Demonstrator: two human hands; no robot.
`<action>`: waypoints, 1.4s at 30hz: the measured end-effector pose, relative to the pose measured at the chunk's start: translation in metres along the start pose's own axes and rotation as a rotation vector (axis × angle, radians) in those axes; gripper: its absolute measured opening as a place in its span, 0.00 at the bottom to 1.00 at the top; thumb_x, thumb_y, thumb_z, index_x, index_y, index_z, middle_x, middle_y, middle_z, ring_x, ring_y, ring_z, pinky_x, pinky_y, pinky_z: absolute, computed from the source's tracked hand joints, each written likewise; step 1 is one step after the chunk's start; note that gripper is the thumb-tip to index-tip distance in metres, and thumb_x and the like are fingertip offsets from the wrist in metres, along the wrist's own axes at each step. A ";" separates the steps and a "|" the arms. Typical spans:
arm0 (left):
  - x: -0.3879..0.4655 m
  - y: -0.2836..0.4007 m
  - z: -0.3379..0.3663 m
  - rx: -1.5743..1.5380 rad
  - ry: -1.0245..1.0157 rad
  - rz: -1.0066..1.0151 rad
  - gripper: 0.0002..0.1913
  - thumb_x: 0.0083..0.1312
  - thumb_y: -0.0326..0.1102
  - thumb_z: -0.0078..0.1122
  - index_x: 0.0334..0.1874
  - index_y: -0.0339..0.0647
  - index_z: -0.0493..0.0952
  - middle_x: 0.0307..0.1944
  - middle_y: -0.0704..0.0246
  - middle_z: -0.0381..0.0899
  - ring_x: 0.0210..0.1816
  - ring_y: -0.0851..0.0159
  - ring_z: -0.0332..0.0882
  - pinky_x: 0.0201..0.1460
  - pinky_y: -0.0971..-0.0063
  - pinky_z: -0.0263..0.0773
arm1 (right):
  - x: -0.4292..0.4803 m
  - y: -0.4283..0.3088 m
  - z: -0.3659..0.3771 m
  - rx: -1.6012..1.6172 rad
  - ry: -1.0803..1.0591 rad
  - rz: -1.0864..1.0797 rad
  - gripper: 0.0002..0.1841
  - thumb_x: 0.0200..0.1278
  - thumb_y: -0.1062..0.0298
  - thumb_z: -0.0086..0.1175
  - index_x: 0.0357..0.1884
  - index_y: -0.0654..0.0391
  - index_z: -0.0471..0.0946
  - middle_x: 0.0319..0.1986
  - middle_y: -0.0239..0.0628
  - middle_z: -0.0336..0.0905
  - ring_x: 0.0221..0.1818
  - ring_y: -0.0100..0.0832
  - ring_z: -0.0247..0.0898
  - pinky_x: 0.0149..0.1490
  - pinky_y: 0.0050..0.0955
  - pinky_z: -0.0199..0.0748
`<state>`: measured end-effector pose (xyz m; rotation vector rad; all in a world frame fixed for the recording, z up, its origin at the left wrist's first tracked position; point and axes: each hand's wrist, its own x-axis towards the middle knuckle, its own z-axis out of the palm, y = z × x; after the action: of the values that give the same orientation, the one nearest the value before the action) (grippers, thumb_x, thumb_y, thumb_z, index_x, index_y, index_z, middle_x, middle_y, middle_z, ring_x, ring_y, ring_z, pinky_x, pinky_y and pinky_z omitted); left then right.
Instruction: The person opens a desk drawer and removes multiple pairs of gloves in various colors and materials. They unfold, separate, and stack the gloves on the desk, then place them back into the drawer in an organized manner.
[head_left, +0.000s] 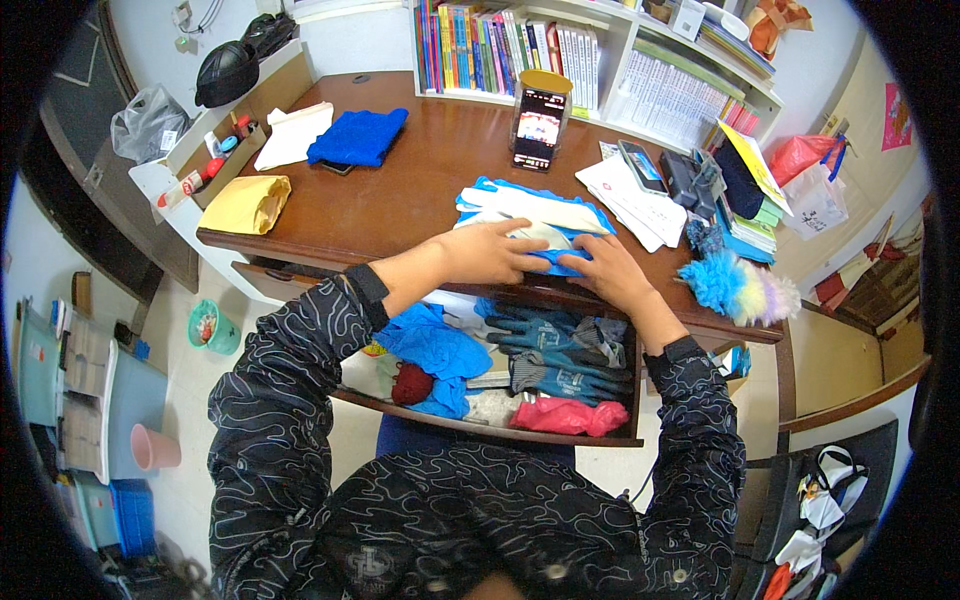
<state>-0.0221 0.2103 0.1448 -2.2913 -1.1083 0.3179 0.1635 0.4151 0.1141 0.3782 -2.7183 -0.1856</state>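
A flat pile of blue and white gloves or cloths (536, 206) lies at the front edge of the brown wooden desk. My left hand (491, 253) reaches across its near left side, palm down with fingers spread. At the near right corner, my right hand (609, 270) touches the pile with bent fingers; whether it pinches a layer is hidden. Below both hands, the pulled-out drawer (487, 426) holds dark blue knitted work gloves (551, 334), a crumpled blue cloth or thin glove (439, 352), a dark red yarn ball (412, 384) and a pink bundle (568, 416).
A lit phone (538, 129) leans on a yellow-topped container. Folded blue cloth (358, 137), white cloth (294, 136) and a yellow padded envelope (246, 204) lie left. Papers (637, 199), a second phone (643, 168) and a fluffy duster (739, 289) are right. The drawer juts toward my body.
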 end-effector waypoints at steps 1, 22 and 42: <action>-0.004 0.000 -0.001 -0.112 -0.016 -0.087 0.08 0.58 0.43 0.56 0.37 0.56 0.82 0.63 0.77 0.68 0.68 0.60 0.59 0.71 0.55 0.51 | -0.001 0.000 -0.001 0.037 -0.008 -0.019 0.16 0.58 0.65 0.51 0.50 0.40 0.73 0.43 0.35 0.73 0.46 0.38 0.71 0.54 0.39 0.66; -0.013 -0.004 0.047 -0.303 0.081 -0.559 0.19 0.54 0.35 0.62 0.50 0.57 0.76 0.70 0.65 0.57 0.71 0.47 0.53 0.69 0.41 0.50 | 0.028 0.020 0.013 0.119 0.051 0.088 0.14 0.47 0.72 0.61 0.38 0.48 0.76 0.57 0.38 0.68 0.57 0.47 0.65 0.59 0.45 0.64; -0.027 -0.008 0.027 -0.410 0.107 -0.434 0.25 0.56 0.51 0.62 0.58 0.61 0.74 0.75 0.60 0.47 0.75 0.45 0.40 0.70 0.34 0.37 | 0.029 0.008 -0.009 0.079 -0.016 0.142 0.27 0.42 0.62 0.68 0.50 0.44 0.75 0.67 0.41 0.56 0.71 0.53 0.46 0.71 0.59 0.41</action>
<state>-0.0557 0.2042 0.1263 -2.2821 -1.6910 -0.2194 0.1391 0.4135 0.1340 0.2046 -2.7608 -0.0425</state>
